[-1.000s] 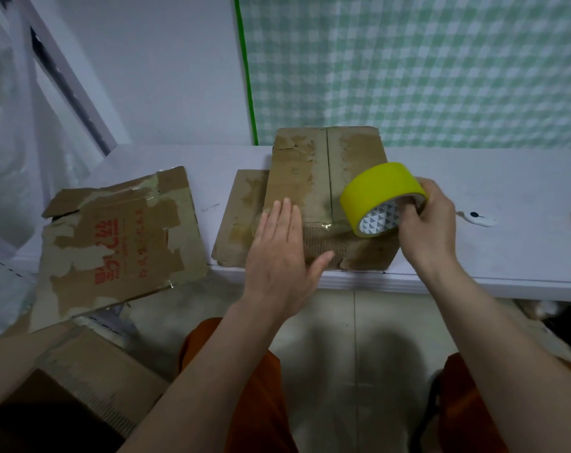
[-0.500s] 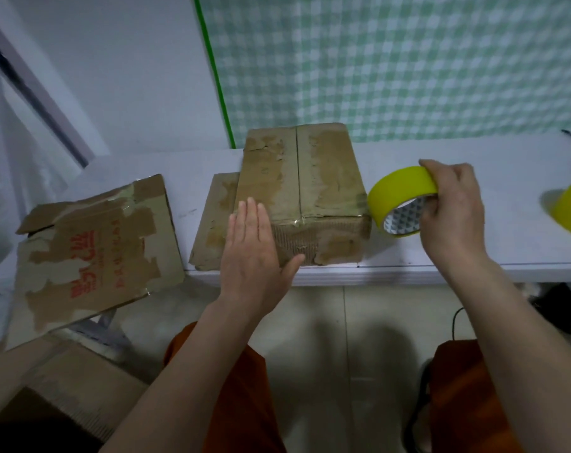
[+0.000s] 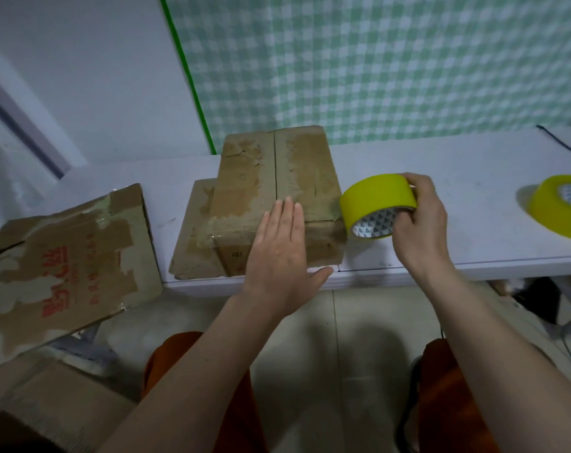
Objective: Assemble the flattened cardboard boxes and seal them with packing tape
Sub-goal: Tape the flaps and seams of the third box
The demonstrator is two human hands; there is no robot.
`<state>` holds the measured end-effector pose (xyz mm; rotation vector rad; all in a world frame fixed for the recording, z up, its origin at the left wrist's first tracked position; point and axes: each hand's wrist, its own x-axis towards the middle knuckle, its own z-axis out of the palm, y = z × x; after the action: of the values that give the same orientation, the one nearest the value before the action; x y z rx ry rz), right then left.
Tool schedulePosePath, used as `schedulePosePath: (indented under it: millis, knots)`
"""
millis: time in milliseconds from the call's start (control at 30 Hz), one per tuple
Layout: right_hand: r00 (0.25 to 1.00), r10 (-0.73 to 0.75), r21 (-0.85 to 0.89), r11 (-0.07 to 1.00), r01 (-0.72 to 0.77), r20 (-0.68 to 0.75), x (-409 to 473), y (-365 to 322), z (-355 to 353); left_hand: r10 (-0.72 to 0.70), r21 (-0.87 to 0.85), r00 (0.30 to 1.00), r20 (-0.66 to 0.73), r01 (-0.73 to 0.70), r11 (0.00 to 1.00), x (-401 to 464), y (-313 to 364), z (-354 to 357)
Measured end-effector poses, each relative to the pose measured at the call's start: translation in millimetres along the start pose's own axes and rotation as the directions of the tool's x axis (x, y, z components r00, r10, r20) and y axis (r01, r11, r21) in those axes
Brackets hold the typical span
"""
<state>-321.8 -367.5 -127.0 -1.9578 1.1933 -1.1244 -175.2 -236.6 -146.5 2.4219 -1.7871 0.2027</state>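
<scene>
While our left hand point(image 3: 282, 253) lies flat with its fingers straight and together on the near end of the assembled cardboard box point(image 3: 277, 194), our right hand point(image 3: 419, 223) grips a yellow tape roll point(image 3: 377, 204) just right of the box, thumb and fingers curled round its rim. The roll stands on edge, tilted, its white patterned core turned toward us, close by the box's right near corner; we cannot tell whether it touches the cardboard.

The box sits at the centre of the frame on the white table point(image 3: 473, 197), its two top flaps closed and meeting along a middle seam. A flat cardboard piece point(image 3: 195, 230) lies under or against its left side, reaching to the table's front edge.

At the left of the frame a flattened box point(image 3: 68, 266) with red printing and torn patches hangs over the table's end. Another cardboard box point(image 3: 48, 410) shows in the lower left corner. At the right edge a second yellow tape roll point(image 3: 562, 207) lies on the table, well apart from our hands. Behind the table hangs a green-and-white checked cloth point(image 3: 392, 60).
</scene>
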Motion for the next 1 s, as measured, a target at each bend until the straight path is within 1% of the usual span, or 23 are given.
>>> schedulePosePath:
  millis: [67, 100, 167, 200, 233, 300, 367, 467, 533, 633, 700, 733, 767, 800, 867, 900, 1000]
  knots:
    - [0.999, -0.040, -0.039, 0.998, 0.041, 0.031, 2.4, -6.4, -3.5, -0.006, -0.006, 1.000, -0.020, 0.005, 1.000, -0.2, 0.6, 0.3]
    - [0.996, -0.081, -0.088, 0.993, 0.084, 0.037, 4.9, -8.8, -7.3, -0.005, -0.009, 1.000, -0.023, 0.005, 1.000, -0.7, 1.0, 1.5]
    - [0.984, -0.171, -0.225, 0.958, 0.177, 0.046, 11.1, -8.0, -14.4, -0.003, -0.004, 1.000, -0.028, 0.003, 1.000, -1.3, 1.1, 2.4]
    - [0.981, -0.189, -0.291, 0.936, 0.196, 0.051, 14.5, -3.5, -15.8, -0.003, -0.001, 0.999, -0.035, 0.003, 1.000, -0.7, 0.5, 3.0]
    - [0.982, -0.178, -0.351, 0.917, 0.188, 0.061, 17.6, 3.5, -15.3, -0.003, -0.001, 0.999, -0.047, 0.003, 1.000, -0.1, 0.0, 3.7]
    - [0.989, -0.095, -0.436, 0.890, 0.134, 0.110, 21.4, 20.4, -10.6, -0.002, 0.003, 0.998, -0.056, 0.003, 1.000, 0.2, 0.2, 4.6]
    - [0.990, -0.027, -0.429, 0.899, 0.085, 0.139, 20.3, 33.7, -7.1, -0.008, 0.021, 0.999, -0.051, 0.010, 1.000, 0.1, 1.4, 4.8]
    - [0.989, -0.047, -0.416, 0.904, 0.101, 0.139, 22.0, 37.8, -6.3, -0.050, 0.083, 0.998, -0.028, 0.053, 0.995, 0.2, 2.5, 4.2]
    - [0.982, -0.055, -0.398, 0.909, 0.124, 0.180, 24.5, 39.2, -10.1, -0.067, 0.117, 0.998, -0.008, 0.068, 0.991, -0.8, 2.2, 4.8]
    - [0.962, -0.059, -0.246, 0.961, 0.127, 0.267, 21.4, 48.2, -17.3, -0.054, 0.148, 0.999, 0.002, 0.053, 0.987, -2.8, 3.2, 6.5]
    - [0.946, -0.031, -0.146, 0.986, 0.082, 0.322, 16.1, 54.3, -20.0, -0.050, 0.159, 0.999, 0.003, 0.049, 0.986, -2.9, 4.3, 6.6]
    - [0.938, -0.008, -0.123, 0.991, 0.054, 0.346, 12.8, 56.9, -20.8, -0.053, 0.155, 0.999, 0.000, 0.052, 0.986, -2.8, 4.5, 6.3]
    - [0.931, 0.009, -0.147, 0.988, 0.048, 0.366, 10.6, 59.9, -21.7, -0.057, 0.150, 0.998, -0.005, 0.058, 0.987, -2.8, 4.8, 6.7]
    - [0.925, 0.028, -0.215, 0.975, 0.058, 0.378, 9.7, 62.4, -23.0, -0.061, 0.148, 0.998, -0.008, 0.062, 0.987, -2.8, 4.8, 6.9]
    - [0.920, 0.070, -0.421, 0.901, 0.108, 0.386, 8.5, 68.1, -27.3, -0.064, 0.143, 0.998, -0.001, 0.064, 0.988, -3.0, 5.3, 6.1]
    - [0.922, 0.079, -0.461, 0.880, 0.115, 0.380, 7.5, 70.0, -29.9, -0.067, 0.136, 0.998, -0.001, 0.067, 0.988, -2.8, 5.1, 6.5]
    - [0.930, 0.077, -0.426, 0.901, 0.089, 0.359, 10.1, 76.1, -34.0, -0.083, 0.123, 0.997, 0.002, 0.083, 0.989, -0.8, 4.8, 4.9]
